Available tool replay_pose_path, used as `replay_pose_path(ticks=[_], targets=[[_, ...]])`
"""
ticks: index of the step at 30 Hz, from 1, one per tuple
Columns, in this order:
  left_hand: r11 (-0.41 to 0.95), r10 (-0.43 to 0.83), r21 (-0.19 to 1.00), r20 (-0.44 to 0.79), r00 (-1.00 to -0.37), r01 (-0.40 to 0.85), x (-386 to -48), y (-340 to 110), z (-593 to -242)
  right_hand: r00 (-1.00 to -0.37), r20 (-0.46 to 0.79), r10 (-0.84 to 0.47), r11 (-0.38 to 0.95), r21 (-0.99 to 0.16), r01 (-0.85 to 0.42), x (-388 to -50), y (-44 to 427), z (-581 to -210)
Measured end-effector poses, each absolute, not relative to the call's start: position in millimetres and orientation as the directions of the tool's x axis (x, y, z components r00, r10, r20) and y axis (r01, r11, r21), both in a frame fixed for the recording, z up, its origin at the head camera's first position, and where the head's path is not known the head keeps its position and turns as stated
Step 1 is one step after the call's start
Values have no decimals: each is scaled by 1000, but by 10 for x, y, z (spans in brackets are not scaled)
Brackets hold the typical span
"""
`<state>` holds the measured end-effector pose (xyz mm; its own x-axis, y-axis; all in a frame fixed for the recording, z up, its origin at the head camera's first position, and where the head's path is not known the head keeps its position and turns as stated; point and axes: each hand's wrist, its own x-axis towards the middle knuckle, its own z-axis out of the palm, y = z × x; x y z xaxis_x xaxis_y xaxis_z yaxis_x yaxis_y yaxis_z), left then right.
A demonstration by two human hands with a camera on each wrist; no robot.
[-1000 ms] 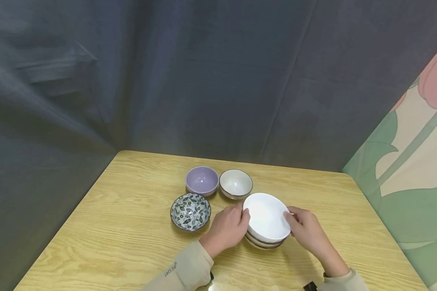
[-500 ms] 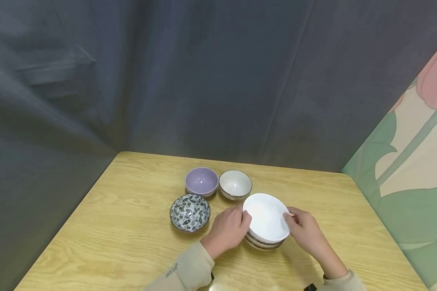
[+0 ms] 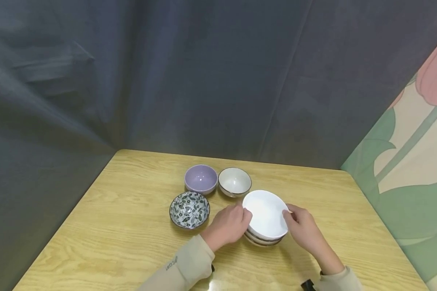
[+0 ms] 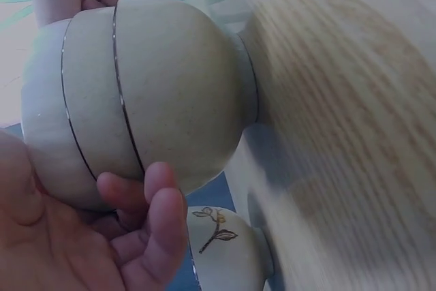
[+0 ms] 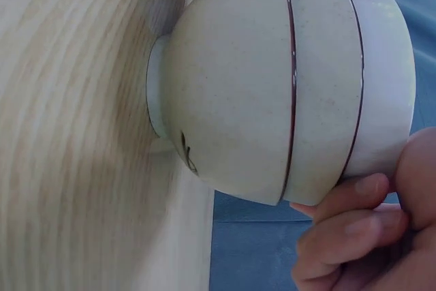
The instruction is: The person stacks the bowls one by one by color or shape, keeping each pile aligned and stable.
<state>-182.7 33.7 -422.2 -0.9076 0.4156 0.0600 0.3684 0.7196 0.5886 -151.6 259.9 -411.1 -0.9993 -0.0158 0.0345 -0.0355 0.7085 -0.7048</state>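
Observation:
A white bowl (image 3: pixel 265 215) tops a stack, nested in two cream bowls with dark rims. In the left wrist view the lowest cream bowl (image 4: pixel 180 90) stands with its foot at the tabletop, and the middle cream bowl (image 4: pixel 95 83) shows as a band above it. My left hand (image 3: pixel 227 227) grips the white bowl's left side, thumb over the rim, fingers along the stack. On the opposite side my right hand (image 3: pixel 305 229) pinches the white bowl's rim; in the right wrist view its fingertips (image 5: pixel 368 185) lie under the white wall.
Behind the stack stand a purple bowl (image 3: pixel 201 180) and a dark-rimmed white bowl (image 3: pixel 234 182). A floral-patterned bowl (image 3: pixel 189 211) sits to the left. Dark curtains (image 3: pixel 218 81) hang behind the wooden table (image 3: pixel 105 226), and a flower-printed panel (image 3: pixel 418 169) is at right.
The head view has shifted very slightly. Both hands keep their hold on the white bowl, and the stack and other bowls stay in place.

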Motion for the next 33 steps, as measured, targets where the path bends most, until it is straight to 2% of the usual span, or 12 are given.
replay_pose_path(ticks=[18, 25, 33], targets=[[751, 383, 556, 74, -921, 356, -1851, 300, -4238, -999, -20, -31, 710, -704, -7, -1548, 2631, -4044], [722, 407, 585, 72, -910, 369, -1884, 266, -4249, -997, -72, -2, 708, -704, 50, -1560, 2624, -4013], [709, 405, 609, 63, -912, 356, -1896, 264, -4263, -995, -88, -43, 725, -688, 29, -1565, 2625, -3992]])
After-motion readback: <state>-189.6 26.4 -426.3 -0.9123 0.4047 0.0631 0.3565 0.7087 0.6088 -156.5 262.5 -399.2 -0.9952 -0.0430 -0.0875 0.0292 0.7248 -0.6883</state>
